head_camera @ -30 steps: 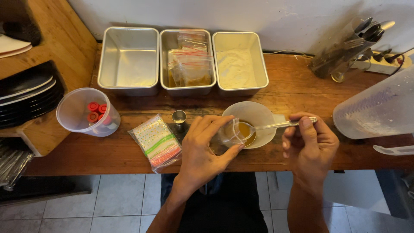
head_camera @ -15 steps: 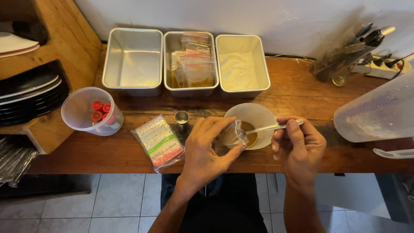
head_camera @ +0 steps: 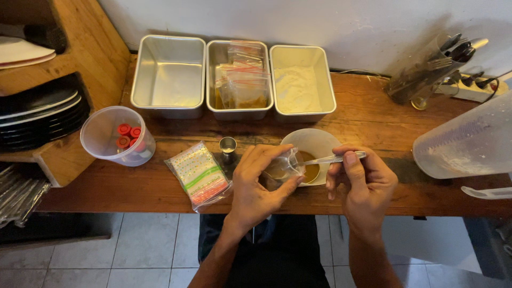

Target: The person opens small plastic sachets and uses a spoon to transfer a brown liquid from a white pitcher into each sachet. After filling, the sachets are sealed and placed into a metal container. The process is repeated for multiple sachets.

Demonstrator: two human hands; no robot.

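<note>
The small clear bag point(head_camera: 281, 169) is sitting pinched open in my left hand point(head_camera: 256, 184), just over the near rim of the white bowl point(head_camera: 320, 144), so whatever slips off is falling back into the brown sauce point(head_camera: 311, 172) rather than onto the wooden counter point(head_camera: 373, 114). My fingers are closed on the bag's mouth, keeping it gaping toward the metal spoon point(head_camera: 333, 159). My right hand point(head_camera: 360, 184) is clamping the spoon's handle between thumb and forefinger, holding it nearly level so its bowl end is meeting the bag's opening. From this one head view, a pack of empty bags point(head_camera: 200, 173) is lying just left of my wrist, within easy reach, beside a small metal cup point(head_camera: 228, 146). Three metal trays point(head_camera: 168, 74) are lining the wall behind.
</note>
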